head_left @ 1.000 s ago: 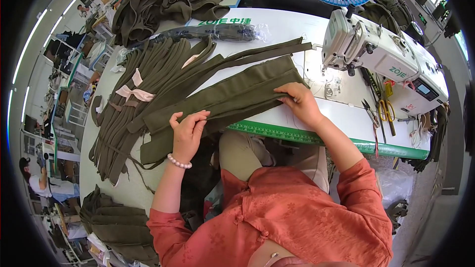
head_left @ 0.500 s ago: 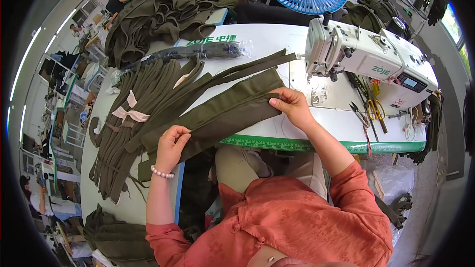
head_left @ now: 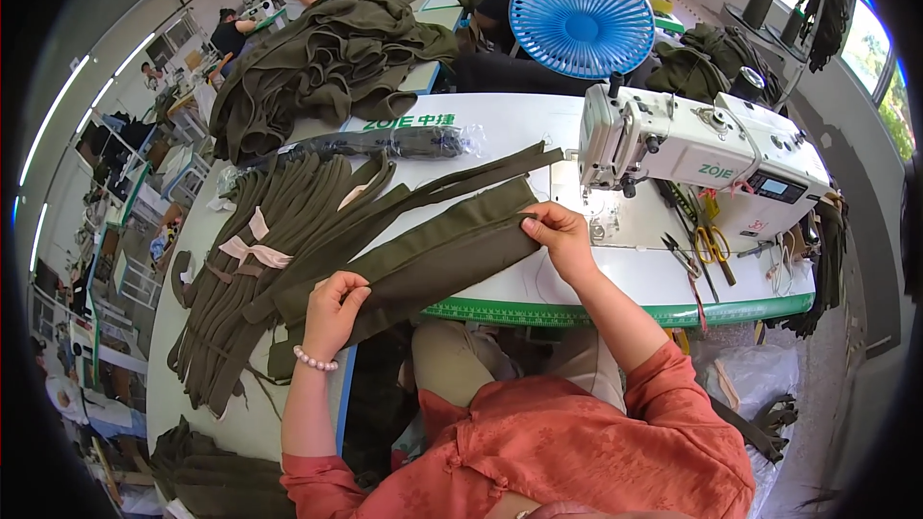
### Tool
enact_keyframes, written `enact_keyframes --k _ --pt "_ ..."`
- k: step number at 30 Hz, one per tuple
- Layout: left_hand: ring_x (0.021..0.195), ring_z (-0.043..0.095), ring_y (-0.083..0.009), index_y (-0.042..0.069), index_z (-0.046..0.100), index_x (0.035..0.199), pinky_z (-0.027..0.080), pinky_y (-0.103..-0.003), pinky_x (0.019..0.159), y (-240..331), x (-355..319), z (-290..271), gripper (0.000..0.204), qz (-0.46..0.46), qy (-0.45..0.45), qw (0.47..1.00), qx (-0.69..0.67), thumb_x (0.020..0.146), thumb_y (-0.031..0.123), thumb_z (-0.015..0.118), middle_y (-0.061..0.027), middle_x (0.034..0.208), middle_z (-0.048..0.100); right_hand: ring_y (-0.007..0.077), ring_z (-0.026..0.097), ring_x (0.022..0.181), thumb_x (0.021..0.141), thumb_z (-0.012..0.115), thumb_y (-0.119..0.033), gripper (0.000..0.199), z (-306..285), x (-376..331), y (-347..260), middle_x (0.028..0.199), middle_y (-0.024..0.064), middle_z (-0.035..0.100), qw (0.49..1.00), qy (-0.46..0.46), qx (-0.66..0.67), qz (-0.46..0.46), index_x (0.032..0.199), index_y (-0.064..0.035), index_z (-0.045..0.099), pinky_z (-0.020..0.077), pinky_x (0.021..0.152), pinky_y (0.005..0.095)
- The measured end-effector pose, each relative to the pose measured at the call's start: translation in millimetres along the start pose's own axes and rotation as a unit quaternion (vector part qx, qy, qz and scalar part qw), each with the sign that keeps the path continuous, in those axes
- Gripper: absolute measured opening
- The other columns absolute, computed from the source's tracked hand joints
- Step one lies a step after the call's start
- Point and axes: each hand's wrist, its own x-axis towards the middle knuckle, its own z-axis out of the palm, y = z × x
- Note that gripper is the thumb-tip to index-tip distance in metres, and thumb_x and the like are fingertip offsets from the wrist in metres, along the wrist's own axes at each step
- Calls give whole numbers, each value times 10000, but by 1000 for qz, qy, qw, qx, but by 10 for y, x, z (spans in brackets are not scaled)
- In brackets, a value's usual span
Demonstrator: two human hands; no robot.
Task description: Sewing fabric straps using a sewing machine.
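Between my two hands a long olive-green fabric panel (head_left: 447,259) is stretched out, slanting up to the right over the table's front edge. My left hand (head_left: 335,308) pinches its left part near the middle seam. My right hand (head_left: 560,238) pinches the right end between thumb and fingers. Left of the panel lies a bundle of olive fabric strips (head_left: 231,298), tied with a pale cloth tie (head_left: 254,252). Longer loose strips (head_left: 452,171) run behind the panel toward the sewing machine (head_left: 697,149), which stands to the right of my right hand.
Yellow-handled scissors (head_left: 712,244) and other tools lie by the machine. A green measuring tape edge (head_left: 615,312) lines the table front. A blue fan (head_left: 583,27) stands behind the machine. A large heap of olive fabric (head_left: 317,62) and a plastic-wrapped dark bundle (head_left: 380,144) lie at the back left.
The view has tilted, so the table and machine sit lower in the picture. Both hands keep their pinch on the fabric panel, which stays nearly in the same pose.
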Motion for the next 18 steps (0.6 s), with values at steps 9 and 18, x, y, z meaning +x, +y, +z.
enact_keyframes --k 9,18 --pt "703 527 -26 -2 599 883 438 -195 644 1 63 -3 68 -120 -58 980 -151 845 47 626 29 749 598 36 529 717 867 620 -47 76 11 110 24 795 -36 624 999 27 -19 3 930 -24 656 418 661 184" --pt "735 540 -30 -3 620 922 450 -192 678 47 49 9 108 -152 -102 961 -206 852 77 635 25 805 615 45 536 726 863 621 -44 71 -77 230 167 802 -33 628 999 34 -25 -4 925 -27 653 416 684 189"
